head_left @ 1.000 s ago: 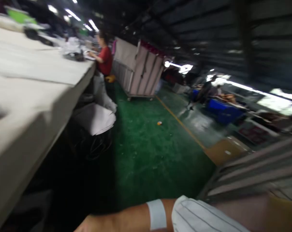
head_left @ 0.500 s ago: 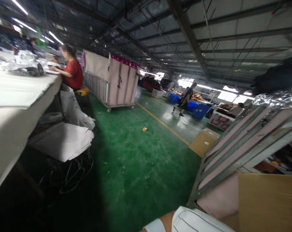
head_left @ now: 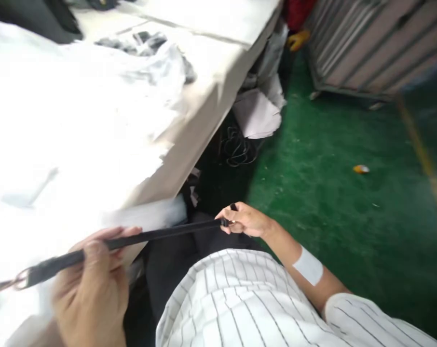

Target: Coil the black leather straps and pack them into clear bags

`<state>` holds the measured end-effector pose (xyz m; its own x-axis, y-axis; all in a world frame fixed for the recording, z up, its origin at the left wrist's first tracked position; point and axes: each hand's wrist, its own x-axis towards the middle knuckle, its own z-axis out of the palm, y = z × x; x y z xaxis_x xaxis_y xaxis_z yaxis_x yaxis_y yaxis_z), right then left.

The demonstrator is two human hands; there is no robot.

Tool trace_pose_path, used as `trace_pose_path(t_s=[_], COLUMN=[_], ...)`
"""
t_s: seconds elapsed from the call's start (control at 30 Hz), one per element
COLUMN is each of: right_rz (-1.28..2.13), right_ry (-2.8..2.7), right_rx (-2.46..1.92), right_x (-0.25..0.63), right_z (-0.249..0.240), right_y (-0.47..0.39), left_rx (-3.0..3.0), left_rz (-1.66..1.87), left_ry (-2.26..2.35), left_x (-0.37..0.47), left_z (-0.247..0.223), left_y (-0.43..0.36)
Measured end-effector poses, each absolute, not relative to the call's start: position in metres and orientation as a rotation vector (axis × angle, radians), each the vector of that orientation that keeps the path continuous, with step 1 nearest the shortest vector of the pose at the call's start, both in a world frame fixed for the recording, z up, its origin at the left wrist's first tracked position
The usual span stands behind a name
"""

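A narrow black strap (head_left: 160, 234) is stretched between my two hands, just off the near corner of a white table (head_left: 204, 111). My left hand (head_left: 91, 284) grips it near one end, where a small metal ring (head_left: 21, 278) hangs. My right hand (head_left: 242, 219) pinches the other end, close to my striped shirt (head_left: 233, 303). A white patch (head_left: 310, 265) is stuck on my right forearm.
White fabric and crumpled clear plastic (head_left: 146, 53) lie on the table. Pale sheets (head_left: 258, 113) and a tangle of cables (head_left: 236, 147) sit under its edge. To the right is green floor (head_left: 330, 193) with a small orange scrap (head_left: 361, 168) and a slatted cart (head_left: 370, 43).
The view has swung from the hall down to the table and my lap. Both hands have come into view, holding the black strap taut between them.
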<state>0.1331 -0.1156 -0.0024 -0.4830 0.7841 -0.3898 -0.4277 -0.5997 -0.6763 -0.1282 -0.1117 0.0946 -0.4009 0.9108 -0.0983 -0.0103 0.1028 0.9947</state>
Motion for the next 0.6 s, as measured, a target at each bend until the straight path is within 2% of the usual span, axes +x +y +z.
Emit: trace_pose_path(t_s=[0.23,0.6], right_rz=[2.272,2.193], right_ry=[-0.782,-0.808], right_rx=[-0.819,-1.037], right_x=[0.111,0.103], right_z=[0.001,-0.002], right_y=[-0.117,-0.121], left_rx=[0.792,0.486], left_rz=[1.572,1.465], left_ry=[1.644,1.635], left_x=[-0.168,-0.193], left_z=[0.067,0.040], left_y=[-0.137,-0.178])
